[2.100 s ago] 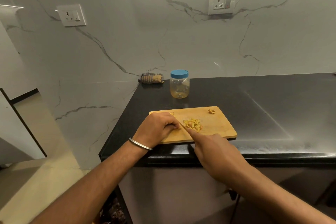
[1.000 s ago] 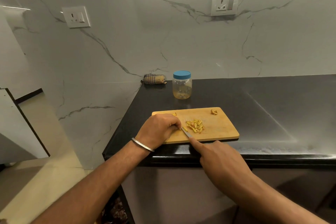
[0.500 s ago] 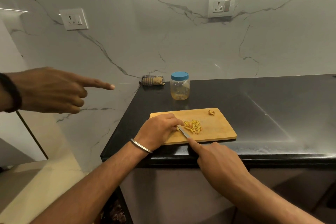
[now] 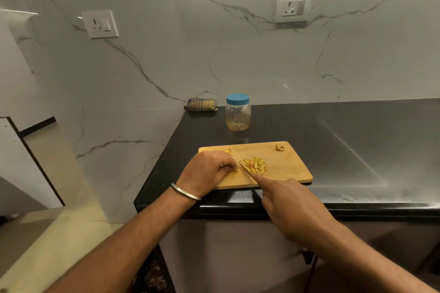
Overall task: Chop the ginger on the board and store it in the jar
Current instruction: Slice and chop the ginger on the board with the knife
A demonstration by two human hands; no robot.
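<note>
A wooden chopping board (image 4: 288,169) lies near the front edge of the black counter. A small pile of chopped ginger strips (image 4: 257,164) sits at its middle. My left hand (image 4: 207,170) rests curled on the board's left part, pinching a small ginger piece (image 4: 235,170) at its fingertips. My right hand (image 4: 289,207) grips a knife (image 4: 245,168), forefinger stretched along the blade, whose tip lies at the pile's left side. The handle is hidden in my hand. A clear jar with a blue lid (image 4: 238,112) stands closed behind the board.
Two ginger scraps lie at the board's far edge, one on the left (image 4: 227,150) and one on the right (image 4: 279,147). A folded checked cloth (image 4: 202,104) sits in the back corner by the marble wall. Black counter (image 4: 357,140) stretches to the right.
Another person's pointing hand, seen at the left half a second ago, is gone. The knife blade has shifted slightly towards the ginger pile. My left hand stays in place.
</note>
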